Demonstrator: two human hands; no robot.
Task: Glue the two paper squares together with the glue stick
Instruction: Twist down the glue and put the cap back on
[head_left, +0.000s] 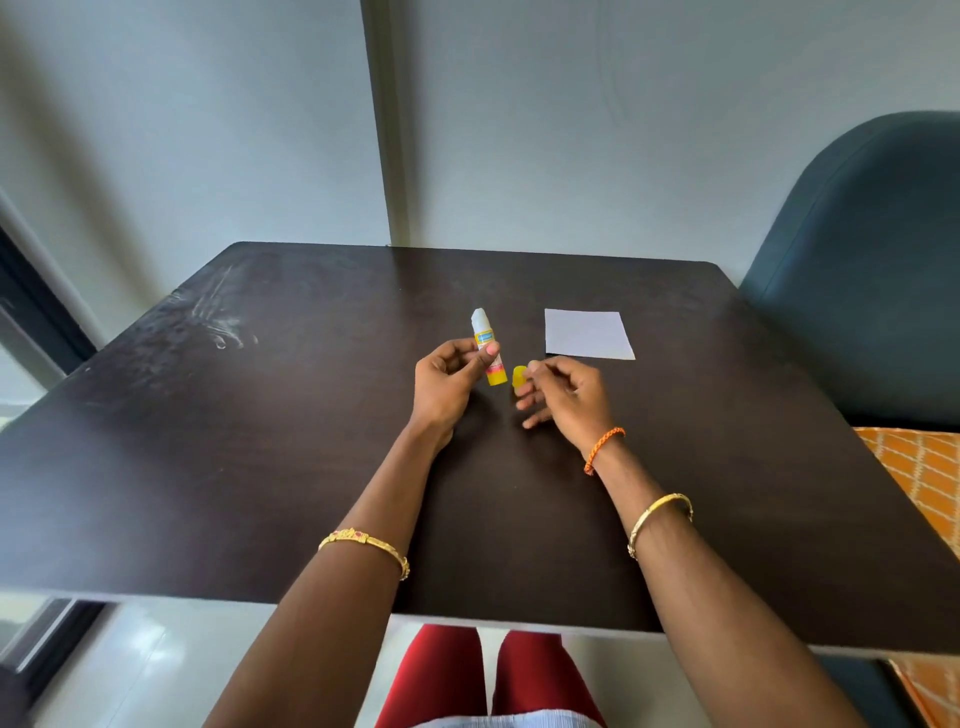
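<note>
Nearest the camera, red trouser legs (483, 675) show below the table's (208, 467) near edge, cut off by the bottom of the frame. Over the dark tabletop both forearms reach forward, a gold bangle (366, 545) on the left arm, another gold bangle (658, 519) and an orange braided wristband (602, 449) on the right. Around the middle of the table, the left hand (447, 387) grips the glue stick (488, 348) between thumb and curled fingers, holding it nearly upright and uncapped, with white glue standing out of the top. Its tube is yellow with a blue and pink label; the printing is too small and blurred to read. Just beside it, the right hand (563, 397) pinches the yellow cap (519, 378) at the tips of thumb and forefinger, the other fingers loosely spread; the cap is partly hidden by those fingertips. Farther on, toward the far right of the tabletop, a white paper square (587, 333) lies flat, its near edge partly covered by the right hand. Only one sheet can be made out; whether a second lies under it cannot be told. Pale smears (218, 317) mark the far left corner. A dark teal chair (857, 260) stands past the right edge, and orange patterned fabric (914, 467) is cut off at the frame's right side
</note>
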